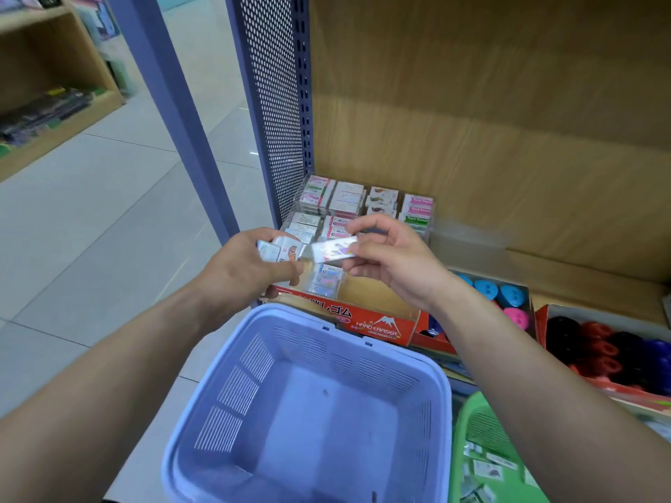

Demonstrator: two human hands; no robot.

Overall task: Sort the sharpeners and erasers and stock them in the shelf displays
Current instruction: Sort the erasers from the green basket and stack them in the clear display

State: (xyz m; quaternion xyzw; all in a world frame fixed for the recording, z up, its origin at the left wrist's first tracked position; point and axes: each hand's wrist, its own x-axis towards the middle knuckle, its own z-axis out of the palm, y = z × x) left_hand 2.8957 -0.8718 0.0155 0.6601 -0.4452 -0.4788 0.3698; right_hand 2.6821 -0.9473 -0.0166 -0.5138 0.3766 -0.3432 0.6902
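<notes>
Wood-grain shelf (599,270) as the stage, backed by a panel of the same finish. Parked against its front edge, a lilac basket (319,422) with nothing inside bar a speck or two (probably done with), kept close for short reaches. Beside it on the right, a green basket (468,422) with loose wrapped erasers (488,466) not yet sorted. Along the shelf to the right, open cartons of what look like round sharpeners (508,295), grouped by colour.

At the left end, a red Hard Eraser box (377,323) in front and a clear compartmented display (363,205) behind, filled by design for a shopper-facing view of each type. Above the red box, left hand (247,263) with fingers curled round a small stack of erasers (279,250), serving as a ready supply. Just beside it, right hand (392,259) with thumb and fingers clamped on a single flat eraser (332,250), label up, likely for a check of the pattern before picking a compartment; touching the stack or just off it, cannot tell. Judged mid-stocking.
</notes>
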